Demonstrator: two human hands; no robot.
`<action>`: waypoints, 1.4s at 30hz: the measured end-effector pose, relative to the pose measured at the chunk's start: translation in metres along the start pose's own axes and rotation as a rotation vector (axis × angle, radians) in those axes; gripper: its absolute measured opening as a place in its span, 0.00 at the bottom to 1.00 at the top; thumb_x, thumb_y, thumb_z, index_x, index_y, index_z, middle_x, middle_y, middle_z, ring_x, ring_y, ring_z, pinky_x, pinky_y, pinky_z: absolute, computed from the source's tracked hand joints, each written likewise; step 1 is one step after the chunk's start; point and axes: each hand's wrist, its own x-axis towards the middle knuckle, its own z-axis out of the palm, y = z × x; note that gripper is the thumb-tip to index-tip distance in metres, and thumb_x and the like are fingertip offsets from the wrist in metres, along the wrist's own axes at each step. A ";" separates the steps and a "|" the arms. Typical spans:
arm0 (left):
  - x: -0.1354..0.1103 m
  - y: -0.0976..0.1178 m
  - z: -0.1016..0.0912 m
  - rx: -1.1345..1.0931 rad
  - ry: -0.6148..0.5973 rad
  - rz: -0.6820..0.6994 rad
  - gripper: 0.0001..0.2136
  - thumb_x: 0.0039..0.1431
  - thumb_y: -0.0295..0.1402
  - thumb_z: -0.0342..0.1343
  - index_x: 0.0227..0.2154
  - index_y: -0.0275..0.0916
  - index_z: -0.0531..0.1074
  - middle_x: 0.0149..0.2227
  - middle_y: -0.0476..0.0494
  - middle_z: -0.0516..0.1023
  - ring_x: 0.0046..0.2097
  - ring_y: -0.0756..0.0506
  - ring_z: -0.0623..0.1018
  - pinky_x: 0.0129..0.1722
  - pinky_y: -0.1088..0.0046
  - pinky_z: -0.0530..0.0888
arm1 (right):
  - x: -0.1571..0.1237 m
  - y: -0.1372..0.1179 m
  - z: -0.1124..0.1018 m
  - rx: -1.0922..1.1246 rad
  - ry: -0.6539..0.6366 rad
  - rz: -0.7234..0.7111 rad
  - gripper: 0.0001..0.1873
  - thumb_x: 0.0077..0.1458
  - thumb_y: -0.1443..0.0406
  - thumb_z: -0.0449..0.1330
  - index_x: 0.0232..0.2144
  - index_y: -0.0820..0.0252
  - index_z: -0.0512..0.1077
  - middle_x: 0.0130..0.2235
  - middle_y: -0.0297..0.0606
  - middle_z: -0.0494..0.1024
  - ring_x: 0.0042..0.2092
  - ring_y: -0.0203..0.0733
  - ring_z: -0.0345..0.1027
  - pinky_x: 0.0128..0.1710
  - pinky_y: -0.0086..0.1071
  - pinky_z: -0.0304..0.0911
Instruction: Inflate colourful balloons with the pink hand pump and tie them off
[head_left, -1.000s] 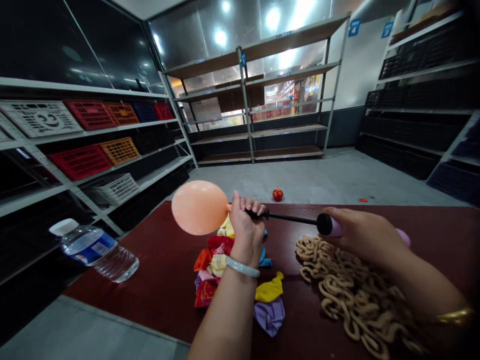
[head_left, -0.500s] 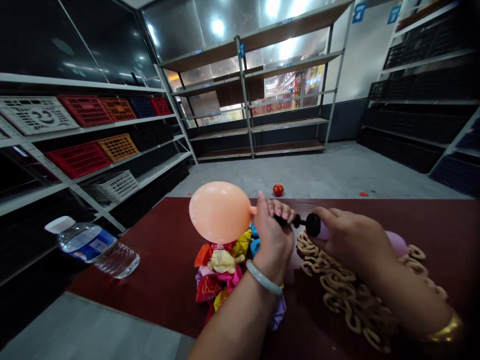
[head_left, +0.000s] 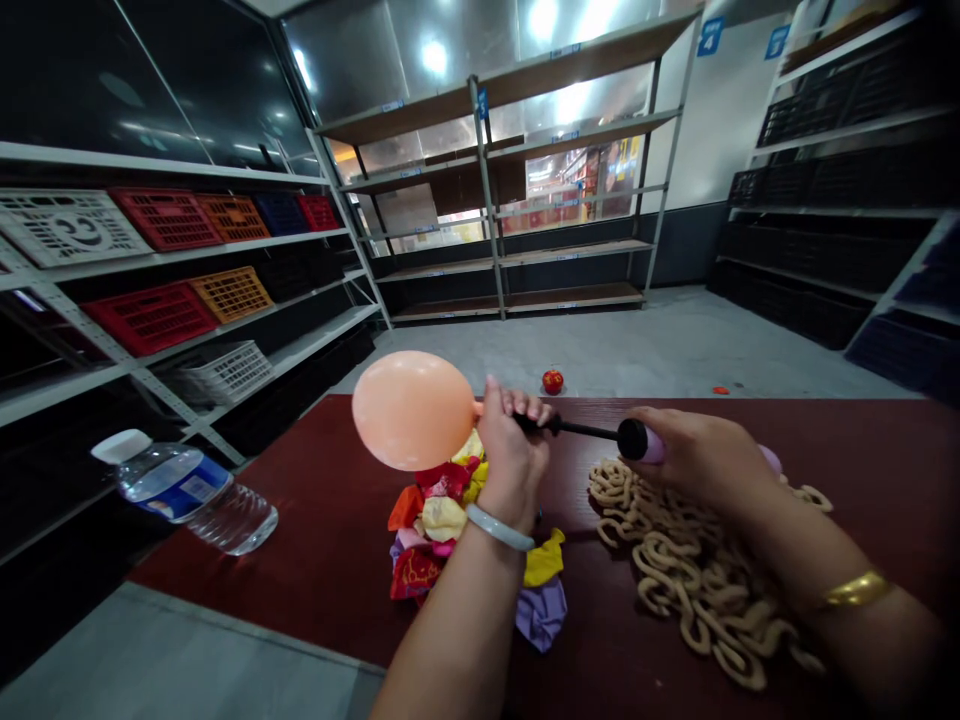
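Observation:
An inflated peach balloon [head_left: 412, 410] points away to the left of my left hand [head_left: 514, 440], which is closed around its neck and the black end of a hand balloon pump [head_left: 631, 440]. My right hand [head_left: 697, 455] grips the pump's light purple body. Between the hands a length of black rod is exposed. Beneath my left wrist lies a heap of limp, uninflated balloons [head_left: 444, 518] in red, yellow, orange, pink and purple, partly hidden by the forearm. Under my right hand and forearm spreads a tangle of beige, curly, rope-like loops [head_left: 697, 570].
The dark red table [head_left: 300, 560] carries a water bottle [head_left: 187, 490] with a white cap at the left. On the floor beyond are a red ball [head_left: 553, 381] and a small orange piece [head_left: 721, 390]. Shelves with crates [head_left: 169, 220] line the left side.
My hands have moved apart, so more black rod shows between them. My left hand and the balloon have shifted left, uncovering more of the yellow and purple balloons.

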 end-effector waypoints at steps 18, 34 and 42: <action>-0.028 -0.031 0.007 -0.024 -0.049 -0.070 0.23 0.66 0.43 0.52 0.18 0.39 0.54 0.16 0.55 0.53 0.17 0.54 0.58 0.21 0.74 0.56 | -0.007 -0.047 -0.010 -0.217 0.089 -0.021 0.20 0.57 0.53 0.57 0.46 0.60 0.73 0.33 0.43 0.78 0.31 0.48 0.72 0.30 0.37 0.50; 0.013 0.023 -0.004 -0.078 0.017 0.028 0.24 0.66 0.39 0.52 0.17 0.40 0.50 0.15 0.56 0.53 0.16 0.54 0.60 0.19 0.76 0.57 | -0.001 0.014 -0.010 -0.041 -0.036 0.041 0.22 0.53 0.56 0.61 0.50 0.50 0.73 0.44 0.39 0.82 0.40 0.48 0.74 0.32 0.37 0.56; 0.000 0.009 0.000 -0.080 -0.024 0.029 0.24 0.65 0.40 0.54 0.18 0.40 0.49 0.16 0.56 0.53 0.16 0.55 0.59 0.19 0.76 0.57 | -0.003 -0.010 -0.018 -0.217 0.053 0.006 0.22 0.51 0.54 0.63 0.47 0.56 0.74 0.38 0.41 0.80 0.33 0.47 0.72 0.30 0.37 0.50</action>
